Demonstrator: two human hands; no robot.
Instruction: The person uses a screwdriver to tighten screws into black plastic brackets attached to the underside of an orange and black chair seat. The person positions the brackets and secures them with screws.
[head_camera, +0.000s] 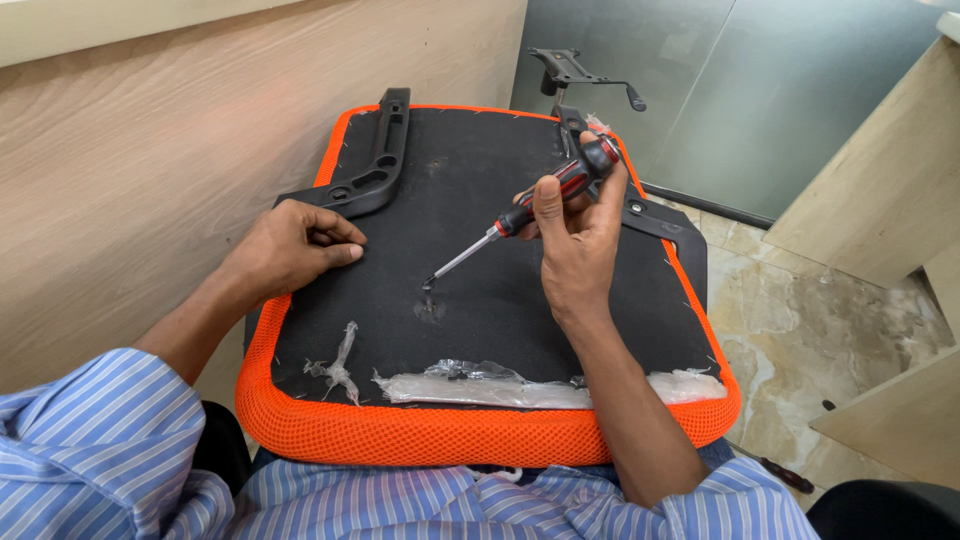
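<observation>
An upturned chair seat (470, 200) with a black underside and orange mesh rim lies across my lap. My right hand (578, 235) grips a red-and-black screwdriver (545, 200), its metal tip set in a screw hole (430, 292) near the seat's middle. My left hand (295, 245) rests with curled fingers on the seat's left edge, just below a black plastic armrest bracket (375, 165). A second black bracket (650, 215) sits on the right side, partly hidden behind my right hand.
Torn clear plastic wrap (500, 385) lies along the seat's near edge. A black metal chair mechanism (580, 75) stands beyond the seat. A wooden wall is at left, glass panel behind, marble floor (800, 320) and wooden furniture at right.
</observation>
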